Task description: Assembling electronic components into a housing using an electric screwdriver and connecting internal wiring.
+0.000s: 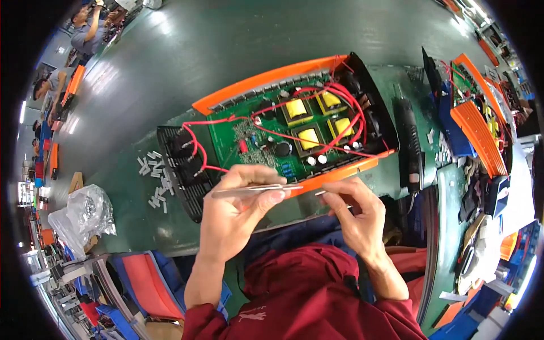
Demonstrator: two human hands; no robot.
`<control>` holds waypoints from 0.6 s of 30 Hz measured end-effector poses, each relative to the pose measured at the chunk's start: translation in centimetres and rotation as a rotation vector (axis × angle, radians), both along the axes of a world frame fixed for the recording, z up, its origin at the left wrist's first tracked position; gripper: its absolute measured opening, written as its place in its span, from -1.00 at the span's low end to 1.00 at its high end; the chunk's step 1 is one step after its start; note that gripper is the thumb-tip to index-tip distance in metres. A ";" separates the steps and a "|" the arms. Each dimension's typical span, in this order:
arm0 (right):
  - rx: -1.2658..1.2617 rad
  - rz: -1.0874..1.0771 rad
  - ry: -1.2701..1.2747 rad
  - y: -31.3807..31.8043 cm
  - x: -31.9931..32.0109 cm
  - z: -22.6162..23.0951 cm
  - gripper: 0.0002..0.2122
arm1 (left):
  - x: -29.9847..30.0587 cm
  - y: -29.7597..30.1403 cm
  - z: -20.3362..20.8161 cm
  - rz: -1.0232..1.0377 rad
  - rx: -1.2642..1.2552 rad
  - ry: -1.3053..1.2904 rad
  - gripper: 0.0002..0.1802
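My left hand (228,222) pinches a pair of metal tweezers (243,191), whose tips point right. To its right, my right hand (361,214) holds a small pale piece (321,192) between thumb and fingers; its exact kind is too small to tell. A gap separates the tweezer tips from that piece. Just beyond both hands lies an opened electronic unit with orange sides (249,85) and black slatted ends (190,198). Inside it are a green circuit board (226,139), yellow-wrapped transformers (309,137) and red wires (195,141).
Short pale pieces (156,165) lie scattered on the green table left of the unit. A black electric screwdriver (407,141) rests to its right, near another orange unit (480,136). A crumpled clear plastic bag (88,215) sits at left. Several people work along the far left.
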State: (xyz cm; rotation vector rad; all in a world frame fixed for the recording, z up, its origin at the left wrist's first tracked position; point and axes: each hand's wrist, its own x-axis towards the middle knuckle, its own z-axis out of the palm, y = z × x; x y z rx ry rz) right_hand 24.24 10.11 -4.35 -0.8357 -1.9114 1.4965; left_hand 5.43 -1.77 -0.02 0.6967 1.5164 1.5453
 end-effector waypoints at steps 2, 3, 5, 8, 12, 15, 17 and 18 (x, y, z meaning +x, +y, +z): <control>-0.030 0.015 0.017 0.2 -0.1 0.0 -0.84 | 0.0 0.3 -0.1 -0.009 0.034 -0.066 -0.71; -0.034 0.014 0.005 0.1 -0.2 0.1 -0.84 | 0.1 0.3 -0.5 0.003 0.074 -0.065 -0.68; -0.099 -0.004 0.031 0.1 -0.3 0.0 -0.84 | 0.0 0.7 -0.2 -0.005 0.049 -0.053 -0.69; -0.075 -0.007 0.058 0.2 -0.2 -0.3 -0.83 | 0.2 1.0 -0.5 -0.019 0.033 -0.025 -0.70; -0.085 -0.006 0.060 0.2 -0.4 0.0 -0.83 | 0.5 1.0 -0.9 -0.026 0.009 0.072 -0.73; -0.073 -0.006 0.030 0.2 -0.3 0.4 -0.85 | 0.8 1.4 -0.3 -0.001 -0.006 0.102 -0.78; 0.085 -0.045 0.010 0.7 0.2 0.3 -0.86 | 0.5 1.1 -0.8 0.027 0.025 0.197 -0.79; 0.264 -0.131 0.006 0.9 0.6 0.5 -0.86 | 0.2 1.0 -1.1 0.044 0.057 0.294 -0.79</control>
